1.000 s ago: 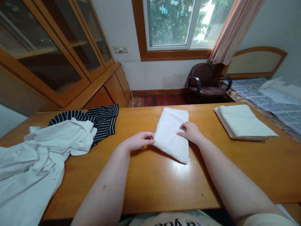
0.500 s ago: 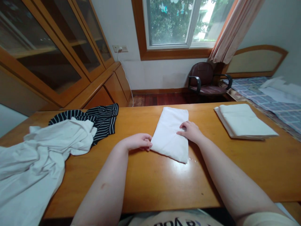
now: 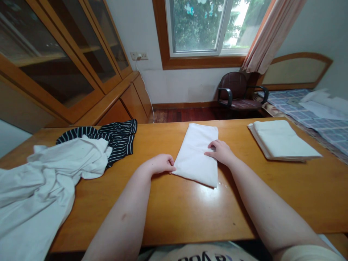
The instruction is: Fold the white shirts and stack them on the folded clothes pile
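Note:
A white cloth [image 3: 194, 154], folded into a flat, roughly rectangular shape, lies at the middle of the table between my hands. The fingers of my left hand [image 3: 163, 164] are pinched together on its near left corner. My right hand [image 3: 221, 151] rests on the cloth's right side, thumb and index finger apart on top of the fabric. What its other fingers touch is partly hidden beneath the hand.
Crumpled white fabric [image 3: 54, 174] covers the table's left side, partly over a black-and-white striped garment [image 3: 119, 136]. A stack of folded white cloths [image 3: 282, 139] sits at the right. Beyond the wooden table [image 3: 176, 217] stand a chair [image 3: 236, 90] and a bed [image 3: 320, 123].
My left hand has turned slightly and closed its fingers onto the cloth's near left corner, which has shifted a little outward. My right hand stays practically where it was.

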A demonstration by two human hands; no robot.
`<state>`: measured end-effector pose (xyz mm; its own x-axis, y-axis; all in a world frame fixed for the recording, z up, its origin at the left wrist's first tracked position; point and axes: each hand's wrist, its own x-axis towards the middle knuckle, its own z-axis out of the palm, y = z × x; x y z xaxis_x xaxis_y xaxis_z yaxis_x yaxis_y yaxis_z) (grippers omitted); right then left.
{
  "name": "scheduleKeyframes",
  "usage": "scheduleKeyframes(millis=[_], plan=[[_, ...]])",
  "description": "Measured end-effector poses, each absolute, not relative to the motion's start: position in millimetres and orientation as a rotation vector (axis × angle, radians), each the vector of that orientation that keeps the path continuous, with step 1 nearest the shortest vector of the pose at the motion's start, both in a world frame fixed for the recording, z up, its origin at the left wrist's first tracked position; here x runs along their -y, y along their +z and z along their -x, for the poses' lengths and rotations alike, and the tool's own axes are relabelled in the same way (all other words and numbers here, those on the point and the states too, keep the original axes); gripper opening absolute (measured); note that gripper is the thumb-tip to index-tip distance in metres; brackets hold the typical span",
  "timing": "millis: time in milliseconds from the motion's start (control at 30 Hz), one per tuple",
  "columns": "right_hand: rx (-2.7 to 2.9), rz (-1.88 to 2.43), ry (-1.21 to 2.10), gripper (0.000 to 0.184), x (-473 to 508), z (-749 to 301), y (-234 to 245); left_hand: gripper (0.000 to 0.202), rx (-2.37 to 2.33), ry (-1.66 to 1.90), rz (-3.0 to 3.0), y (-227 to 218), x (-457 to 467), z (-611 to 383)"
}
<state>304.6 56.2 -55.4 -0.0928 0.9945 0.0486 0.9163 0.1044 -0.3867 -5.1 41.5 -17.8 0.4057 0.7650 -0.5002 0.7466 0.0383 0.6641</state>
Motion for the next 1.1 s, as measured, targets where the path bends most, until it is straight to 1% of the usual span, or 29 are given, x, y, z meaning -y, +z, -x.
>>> scheduleKeyframes(millis=[100,200,267,333,400,467,533,733,800,867,933,1000,1100], plan=[[2.096,1.885,0.383,0.032,-56.9,-305.0,-55.5,0.02,-1.489,0.196,-1.76,-13.9,-40.2,0.7],[2.1,1.884,0.39,0.032,-57.3,-305.0,-55.5,0.026,-1.716,0.576,-1.945,-9.9,-37.9,-12.3],[2.1,1.884,0.39,0.033,-57.1,-304.9,-55.3,0.028,-1.536,0.719,-2.12,-9.6,-35.0,-22.7],[2.1,1.879,0.391,0.033,-56.8,-304.7,-54.9,0.033,-1.203,0.645,-2.262,-12.8,-31.7,-31.5],[2.1,1.866,0.391,0.033,-56.3,-304.7,-54.2,0.042,-1.034,0.448,-2.321,-19.2,-29.4,-37.5],[2.102,1.857,0.393,0.032,-56.1,-304.7,-53.5,0.052,-1.043,0.283,-2.346,-27.0,-28.7,-40.9],[2.104,1.859,0.398,0.031,-56.1,-304.8,-52.9,0.062,-1.09,0.199,-2.364,-33.8,-29.4,-42.9],[2.113,1.86,0.397,0.031,-55.5,-304.3,-52.0,0.091,-1.235,0.079,-2.392,-41.6,-33.6,-45.7],[2.119,1.86,0.388,0.03,-54.8,-303.6,-51.6,0.097,-1.274,0.043,-2.389,-41.2,-34.3,-46.4],[2.113,1.871,0.377,0.027,-54.3,-302.6,-51.2,0.098,-1.302,0.016,-2.379,-39.9,-34.1,-47.3],[2.105,1.878,0.378,0.025,-54.0,-302.0,-51.0,0.093,-1.319,0.009,-2.358,-38.1,-33.3,-48.1],[2.098,1.876,0.383,0.024,-54.1,-302.0,-51.5,0.083,-1.31,0.034,-2.336,-36.3,-32.7,-47.8],[2.097,1.853,0.389,0.024,-55.3,-303.9,-53.4,0.061,-1.297,0.157,-2.312,-35.0,-35.0,-43.0]])
